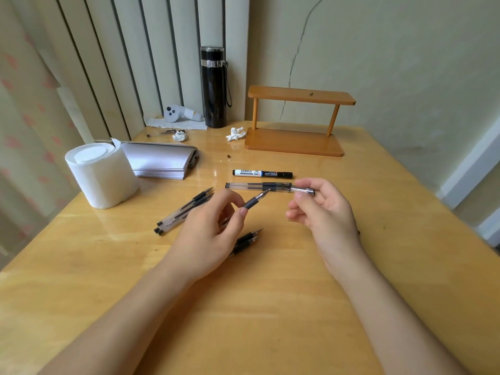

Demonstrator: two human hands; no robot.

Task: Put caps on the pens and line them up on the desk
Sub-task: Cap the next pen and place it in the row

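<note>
Wooden desk [270, 307] fills the view, set against a pale cracked wall and vertical blinds. Two bare forearms reach in from the bottom edge, cut off below the elbow. The left hand [208, 231] is loosely curled, thumb and forefinger pinching an uncapped pen [255, 200] by its dark grip, tip pointing up and right; the rest of its barrel is hidden behind the palm. The right hand [322, 209] is half closed, fingertips pinching a clear cap [304, 190] held just right of the pen tip, not yet on it. More uncapped pens [247, 239] lie partly hidden under the left hand, and others [184, 211] lie to its left. Just beyond the hands, two capped pens [257, 186] lie side by side, with a marker [262, 173] parallel behind them. Farther off stand a paper roll [101, 174], a notebook [161, 161], a black flask [213, 86] and a small wooden shelf [295, 121].
</note>
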